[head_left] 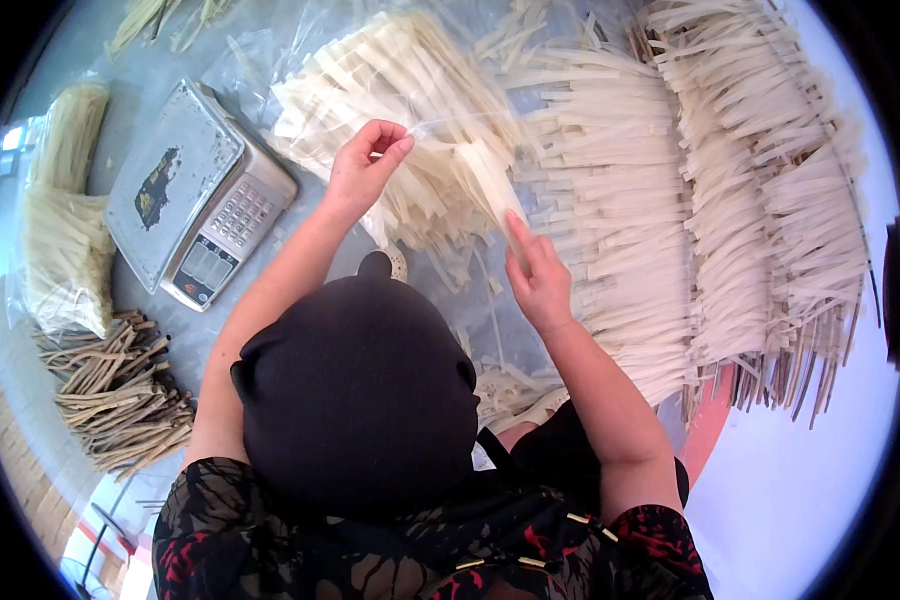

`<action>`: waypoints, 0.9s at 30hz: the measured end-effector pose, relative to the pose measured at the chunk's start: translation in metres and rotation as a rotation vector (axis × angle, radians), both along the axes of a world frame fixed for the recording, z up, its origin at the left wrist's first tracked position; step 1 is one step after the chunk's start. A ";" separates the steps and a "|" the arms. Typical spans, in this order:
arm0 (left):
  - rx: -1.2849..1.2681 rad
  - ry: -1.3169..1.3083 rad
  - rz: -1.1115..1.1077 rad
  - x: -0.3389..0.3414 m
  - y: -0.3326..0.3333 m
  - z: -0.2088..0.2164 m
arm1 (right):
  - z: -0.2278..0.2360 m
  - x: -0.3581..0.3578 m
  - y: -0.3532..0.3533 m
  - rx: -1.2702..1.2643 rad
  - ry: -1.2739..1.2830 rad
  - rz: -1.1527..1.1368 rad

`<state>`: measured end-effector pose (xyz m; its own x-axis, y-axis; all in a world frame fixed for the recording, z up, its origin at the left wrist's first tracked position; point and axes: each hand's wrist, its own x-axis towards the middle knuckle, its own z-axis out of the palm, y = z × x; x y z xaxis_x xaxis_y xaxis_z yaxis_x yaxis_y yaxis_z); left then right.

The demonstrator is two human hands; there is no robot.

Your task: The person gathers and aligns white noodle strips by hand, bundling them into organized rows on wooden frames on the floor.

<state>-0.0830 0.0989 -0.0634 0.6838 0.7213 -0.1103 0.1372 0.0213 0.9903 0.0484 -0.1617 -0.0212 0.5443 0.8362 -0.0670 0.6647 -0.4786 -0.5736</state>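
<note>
My left hand (368, 170) is pinched at thumb and forefinger on the edge of a clear plastic bag (425, 125); the film is hard to make out. My right hand (538, 278) is closed round the lower end of a small bundle of flat pale strips (490, 185), which look like dried wide noodles. The bundle's upper end points up and left, toward the plastic. Beneath and beyond both hands lies a large heap of the same strips (370, 75), partly on crumpled clear film.
A digital scale (175, 185) stands left of my left arm. Past it lie bagged strips (65, 210) and a pile of brown sticks (120, 395). Long rows of pale strips (630, 200) fill the right side, with darker rods (800, 375) at their near end.
</note>
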 end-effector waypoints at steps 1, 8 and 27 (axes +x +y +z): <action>-0.004 0.002 -0.003 0.000 -0.001 0.004 | 0.000 0.000 0.003 -0.004 0.002 -0.003; -0.008 -0.039 0.045 -0.001 0.000 0.003 | 0.003 0.009 0.000 0.223 0.012 -0.059; 0.000 -0.134 0.069 -0.002 -0.003 0.011 | -0.042 0.005 0.059 -0.008 -0.077 0.157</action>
<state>-0.0849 0.0959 -0.0526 0.6410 0.7673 -0.0214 0.0021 0.0262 0.9997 0.0537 -0.1026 -0.0633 0.4110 0.9109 -0.0371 0.7732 -0.3699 -0.5151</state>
